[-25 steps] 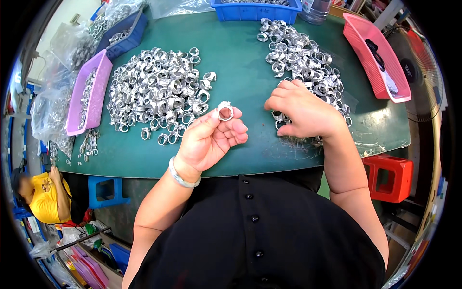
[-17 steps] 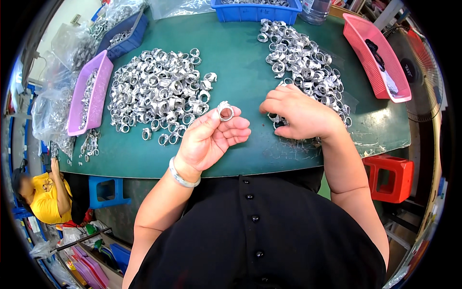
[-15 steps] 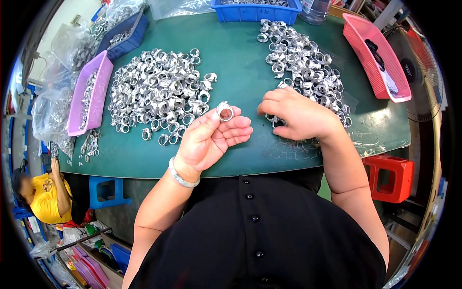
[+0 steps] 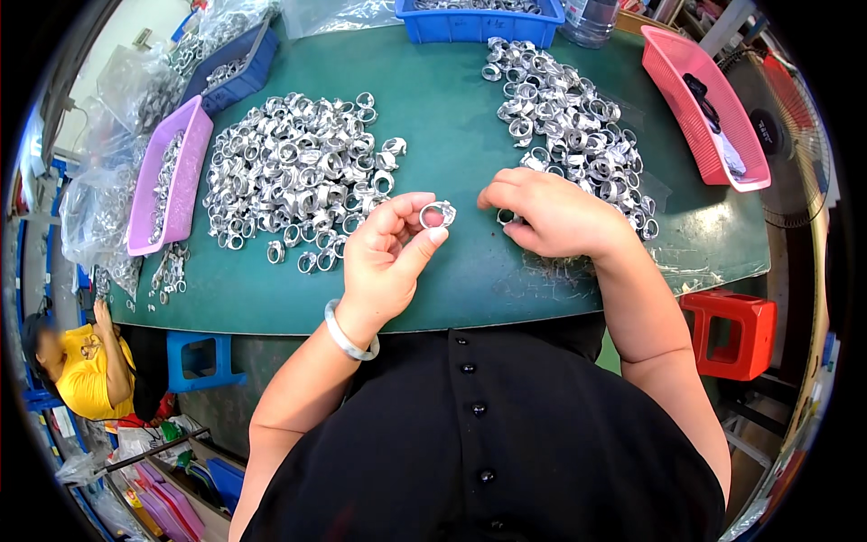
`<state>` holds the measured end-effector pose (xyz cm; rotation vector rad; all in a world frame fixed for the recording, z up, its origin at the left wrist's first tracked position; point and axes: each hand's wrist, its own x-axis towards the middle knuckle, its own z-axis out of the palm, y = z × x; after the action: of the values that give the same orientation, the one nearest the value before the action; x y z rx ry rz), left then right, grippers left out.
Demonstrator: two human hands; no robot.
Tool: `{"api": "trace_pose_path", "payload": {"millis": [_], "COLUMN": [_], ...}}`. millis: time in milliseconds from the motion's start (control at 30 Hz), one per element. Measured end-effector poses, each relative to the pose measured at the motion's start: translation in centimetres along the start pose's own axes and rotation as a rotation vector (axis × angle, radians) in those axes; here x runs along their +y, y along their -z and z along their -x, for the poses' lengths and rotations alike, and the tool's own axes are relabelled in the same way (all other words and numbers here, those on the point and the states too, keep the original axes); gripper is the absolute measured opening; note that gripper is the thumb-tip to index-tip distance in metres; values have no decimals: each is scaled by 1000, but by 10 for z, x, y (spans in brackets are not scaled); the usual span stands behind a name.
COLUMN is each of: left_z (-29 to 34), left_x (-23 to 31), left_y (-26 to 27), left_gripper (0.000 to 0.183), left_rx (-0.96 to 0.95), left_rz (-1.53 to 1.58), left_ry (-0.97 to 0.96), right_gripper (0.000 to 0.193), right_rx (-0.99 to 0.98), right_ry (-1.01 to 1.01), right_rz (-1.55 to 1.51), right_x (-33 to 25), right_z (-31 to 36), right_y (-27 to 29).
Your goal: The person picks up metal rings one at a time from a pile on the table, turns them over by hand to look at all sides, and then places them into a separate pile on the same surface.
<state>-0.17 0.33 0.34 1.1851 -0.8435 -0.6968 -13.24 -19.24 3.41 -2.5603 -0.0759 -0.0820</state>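
My left hand point(image 4: 388, 253) pinches a silver metal ring point(image 4: 438, 214) between thumb and fingers, above the green table point(image 4: 433, 99). The ring stands upright, its hoop toward me and a raised setting at its upper right. My right hand point(image 4: 560, 217) is bent palm down at the near left edge of the right ring pile point(image 4: 578, 117). Its fingers are curled; part of a ring shows between thumb and fingers, but whether they grip it is hidden. A larger pile of similar rings point(image 4: 289, 163) lies left of my left hand.
A pink-purple basket point(image 4: 194, 144) and a blue bin point(image 4: 257, 68) hold rings at the left; another blue bin point(image 4: 483, 25) stands at the back. A pink basket point(image 4: 664, 77) sits at the right, above a red stool point(image 4: 745, 330). A person in yellow point(image 4: 86, 370) is far left.
My left hand has turned from palm up to thumb toward me, and the ring has turned with it, slightly right. My right hand has shifted a little left.
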Motion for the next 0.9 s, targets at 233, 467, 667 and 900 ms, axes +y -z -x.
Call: {"api": "trace_pose_path", "payload": {"millis": [233,467,667,900], "left_z": [2,3,-7,-10], "left_x": [1,-2,-3,2], "left_y": [0,1,18,37], "left_gripper": [34,36,29,37], "left_rx": [0,-11,104,99], "left_rz": [-166,-128,-773,-1425], "left_ry": [-53,-66,-226,-322], "right_gripper": [35,35,36,42], "right_rx": [-22,-23,139,217], "right_ry": [14,27,61,-2], "right_rz": [62,22,-76,-216], "right_x": [-2,0,1,3], "right_z": [3,1,-1,-3], "right_y": [5,0,-5,-8]}}
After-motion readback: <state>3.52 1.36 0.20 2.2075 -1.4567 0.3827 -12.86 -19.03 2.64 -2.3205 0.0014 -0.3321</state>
